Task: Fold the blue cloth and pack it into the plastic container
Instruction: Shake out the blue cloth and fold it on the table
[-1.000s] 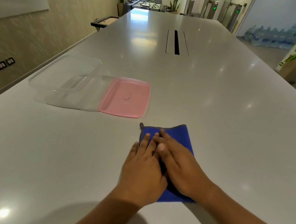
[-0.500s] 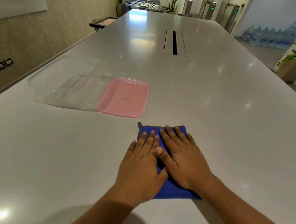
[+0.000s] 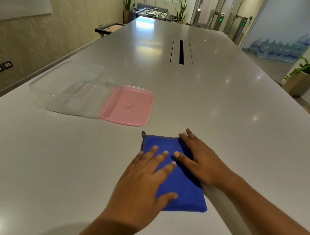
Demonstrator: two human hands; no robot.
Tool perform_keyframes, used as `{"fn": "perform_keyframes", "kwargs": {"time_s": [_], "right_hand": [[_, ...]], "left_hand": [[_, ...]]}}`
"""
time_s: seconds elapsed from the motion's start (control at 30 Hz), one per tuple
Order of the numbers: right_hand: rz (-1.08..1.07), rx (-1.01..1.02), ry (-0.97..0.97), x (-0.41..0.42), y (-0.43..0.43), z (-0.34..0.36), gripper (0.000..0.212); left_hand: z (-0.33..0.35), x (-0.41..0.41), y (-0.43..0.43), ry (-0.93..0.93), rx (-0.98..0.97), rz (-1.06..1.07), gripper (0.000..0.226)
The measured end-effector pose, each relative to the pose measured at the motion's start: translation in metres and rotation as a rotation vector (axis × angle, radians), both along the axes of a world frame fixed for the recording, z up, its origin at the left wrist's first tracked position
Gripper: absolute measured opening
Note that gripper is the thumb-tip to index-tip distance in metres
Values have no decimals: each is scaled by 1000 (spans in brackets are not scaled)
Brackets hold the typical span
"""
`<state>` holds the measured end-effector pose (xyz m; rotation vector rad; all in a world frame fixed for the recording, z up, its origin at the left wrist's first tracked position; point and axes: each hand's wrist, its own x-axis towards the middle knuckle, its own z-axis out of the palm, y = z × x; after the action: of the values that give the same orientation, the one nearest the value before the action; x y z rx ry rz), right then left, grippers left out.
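The blue cloth (image 3: 180, 187) lies folded into a small rectangle on the white table (image 3: 205, 105), close to me. My left hand (image 3: 143, 179) rests flat on its left half with fingers spread. My right hand (image 3: 200, 159) lies flat along its right edge, fingers apart and reaching past the far right corner. Neither hand grips the cloth. The clear plastic container (image 3: 66, 84) stands without its lid to the far left of the cloth. Its pink lid (image 3: 128, 105) lies flat beside it on the right.
A long cable slot (image 3: 181, 52) is set into the table farther back. The table's left edge runs just behind the container. A potted plant (image 3: 307, 76) stands on the floor at the right.
My right hand has slid from the middle of the cloth to its right edge. My left hand has pulled back slightly. More of the cloth's far left part shows.
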<state>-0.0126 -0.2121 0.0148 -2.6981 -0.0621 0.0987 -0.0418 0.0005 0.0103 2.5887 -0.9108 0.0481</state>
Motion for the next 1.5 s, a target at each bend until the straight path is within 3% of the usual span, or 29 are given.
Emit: {"fn": "perform_keyframes", "kwargs": {"time_s": [0.1, 0.2, 0.3, 0.37, 0.53, 0.67, 0.8, 0.97, 1.1, 1.37, 1.5], "right_hand": [[79, -1, 9, 10, -9, 8, 71], [105, -51, 23, 18, -7, 16, 68], [17, -230, -10, 25, -7, 22, 72], [-93, -228, 88, 26, -11, 26, 70], [-251, 126, 243, 17, -18, 34, 37], [-283, 292, 147, 10, -21, 45, 17], [-309, 309, -65, 10, -23, 59, 11], [-155, 227, -252, 5, -16, 70, 2], [-81, 303, -284, -10, -3, 72, 16], [7, 414, -220, -35, 17, 53, 46], [-18, 407, -217, -40, 13, 36, 29]], "left_hand": [[2, -5, 11, 49, -12, -150, 55], [-1, -4, 14, -18, 4, -218, 38], [2, -1, 15, -135, -16, -167, 17], [1, 0, 19, -143, -15, -64, 15], [-8, -10, 30, -38, -27, 16, 34], [-11, -19, 35, 41, -2, -67, 41], [2, -11, 21, 241, 327, -65, 80], [1, -8, 10, 230, 364, -35, 79], [-6, -8, 8, 210, 347, -17, 66], [-8, -11, 10, 209, 308, 4, 72], [-9, -12, 10, 197, 305, 8, 78]]}}
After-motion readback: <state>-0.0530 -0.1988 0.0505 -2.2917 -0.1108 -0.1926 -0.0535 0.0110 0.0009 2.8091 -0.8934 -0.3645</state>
